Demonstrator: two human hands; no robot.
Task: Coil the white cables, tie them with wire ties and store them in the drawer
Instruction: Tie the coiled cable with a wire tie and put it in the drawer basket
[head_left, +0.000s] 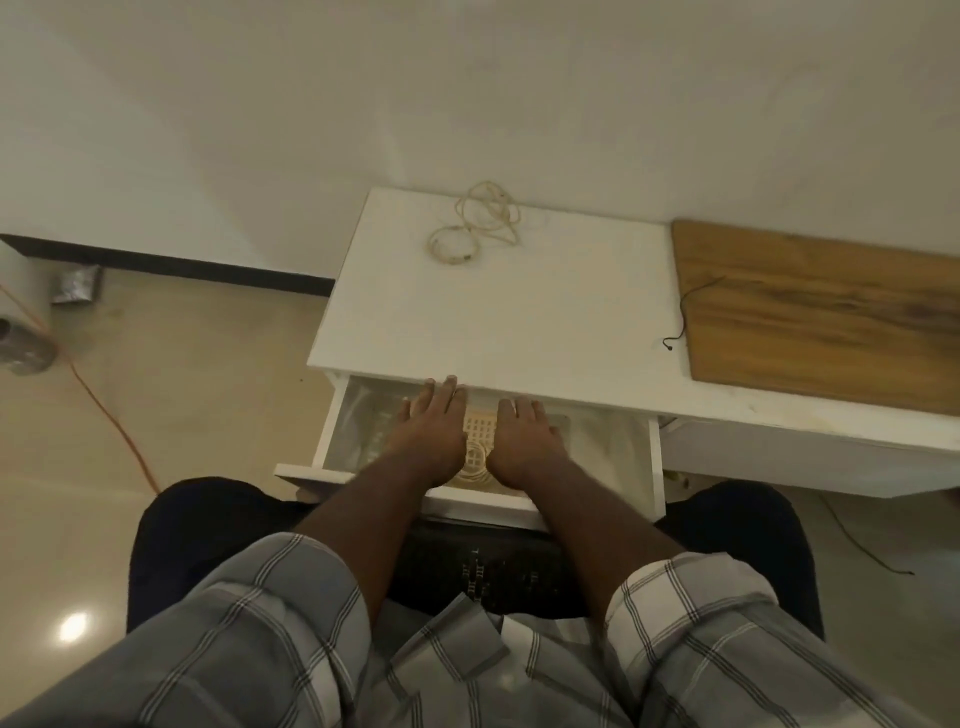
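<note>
The white drawer (655, 457) under the white desk top (498, 312) is pulled out toward me. Both my hands reach into it, palms down, fingers straight. My left hand (431, 426) and my right hand (522, 439) lie on either side of a pale grid-patterned item (479, 427). A coiled white cable (474, 467) shows between my wrists on the drawer floor. A second white cable (475, 223) lies loosely looped at the back of the desk top. A thin black wire tie (683, 317) lies by the desk's right side.
A wooden board (831, 312) lies on the desk at the right. An orange cord (104, 400) runs across the floor at left, near a grey roll (23, 345) and a foil packet (75, 283). A dark stool (483, 566) is between my knees.
</note>
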